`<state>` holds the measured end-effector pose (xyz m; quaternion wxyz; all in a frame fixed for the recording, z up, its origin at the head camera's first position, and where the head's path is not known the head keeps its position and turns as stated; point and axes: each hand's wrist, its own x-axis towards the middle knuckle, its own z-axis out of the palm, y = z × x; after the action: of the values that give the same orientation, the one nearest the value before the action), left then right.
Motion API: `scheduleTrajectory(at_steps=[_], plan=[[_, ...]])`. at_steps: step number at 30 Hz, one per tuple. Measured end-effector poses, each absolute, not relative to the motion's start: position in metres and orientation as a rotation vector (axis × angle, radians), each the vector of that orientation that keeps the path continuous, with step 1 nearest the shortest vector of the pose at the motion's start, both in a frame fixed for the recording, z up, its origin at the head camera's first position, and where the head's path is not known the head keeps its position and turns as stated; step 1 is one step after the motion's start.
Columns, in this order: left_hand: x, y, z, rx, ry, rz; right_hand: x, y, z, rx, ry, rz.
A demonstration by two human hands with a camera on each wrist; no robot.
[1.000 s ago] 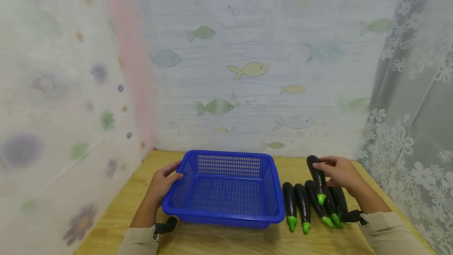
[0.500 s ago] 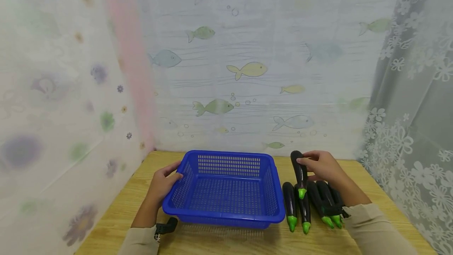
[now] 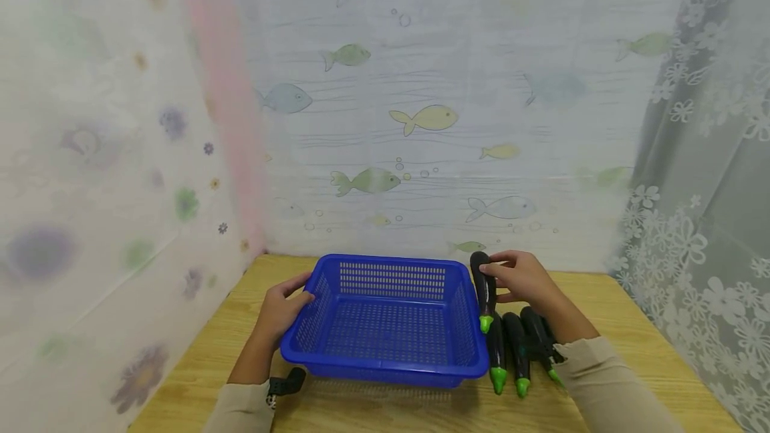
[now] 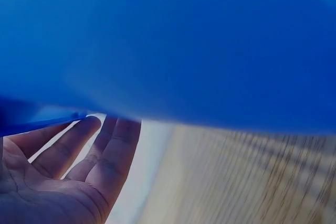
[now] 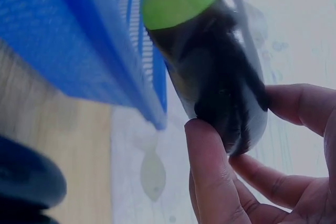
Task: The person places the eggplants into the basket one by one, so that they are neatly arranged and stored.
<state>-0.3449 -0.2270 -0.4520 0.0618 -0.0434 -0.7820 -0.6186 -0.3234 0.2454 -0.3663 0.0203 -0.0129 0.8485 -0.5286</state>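
Observation:
A dark purple eggplant (image 3: pixel 484 289) with a bright green cap is pinched between the thumb and fingers of my right hand (image 3: pixel 522 278). It hangs raised at the right rim of a blue plastic basket (image 3: pixel 385 369), cap end lower and toward me. In the right wrist view the eggplant (image 5: pixel 215 72) fills the middle, with the basket wall close beside it. My left hand (image 3: pixel 281 307) holds the basket's left rim, thumb on top. From the left wrist view, its fingers (image 4: pixel 113 156) reach up under the rim, their tips partly hidden by the blue plastic.
Several more eggplants (image 3: pixel 516 353) lie in a row on the wooden table (image 3: pixel 204 353), right of the basket. My right wrist and sleeve cover some of them. A fish-patterned curtain (image 3: pixel 373 219) hangs behind the table, and another covering (image 3: pixel 120 219) hangs at the left.
My right hand has carried the eggplant left, from above the row to the basket's right rim. The left hand keeps its hold, and the basket has barely moved.

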Motion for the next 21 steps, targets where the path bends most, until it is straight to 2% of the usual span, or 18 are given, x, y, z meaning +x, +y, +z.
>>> scheduleTrajectory(at_steps=[21], plan=[[-0.347, -0.224, -0.454, -0.152, -2.392, -1.785, -0.345, 0.177, -0.374, -0.052, 2.432, -1.787]])
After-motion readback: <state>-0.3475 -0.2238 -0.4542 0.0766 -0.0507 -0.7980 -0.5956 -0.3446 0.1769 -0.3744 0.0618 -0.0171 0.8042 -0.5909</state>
